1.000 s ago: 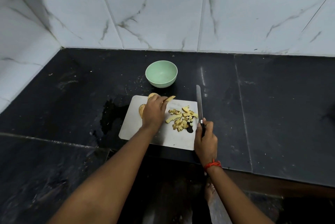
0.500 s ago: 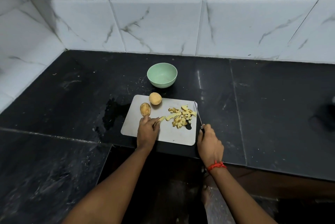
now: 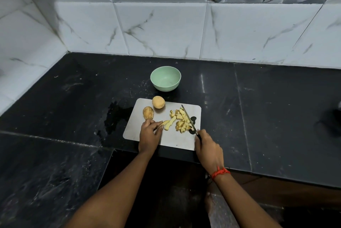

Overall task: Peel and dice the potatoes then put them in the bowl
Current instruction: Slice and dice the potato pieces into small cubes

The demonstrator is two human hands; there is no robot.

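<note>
A grey cutting board (image 3: 140, 129) lies on the black counter. On its far left stand a round potato (image 3: 158, 102) and an oval potato (image 3: 148, 113). A heap of diced potato (image 3: 181, 120) sits mid-board, with long strips (image 3: 168, 124) to its left. My left hand (image 3: 149, 135) rests on the board's near left and pinches the end of a strip. My right hand (image 3: 207, 146) grips the knife (image 3: 189, 119) by its black handle, blade lying across the right side of the dice. The green bowl (image 3: 165, 78) stands empty behind the board.
A dark wet patch (image 3: 116, 115) spreads on the counter (image 3: 258, 107) left of the board. White marble-look tiles (image 3: 166, 28) close off the back and left. A dark object (image 3: 332, 118) sits at the far right edge. The counter's front edge runs just under my wrists.
My left hand drew back from the two potatoes to the board's near side with a strip in its fingers. The knife swung in from the board's right edge onto the dice.
</note>
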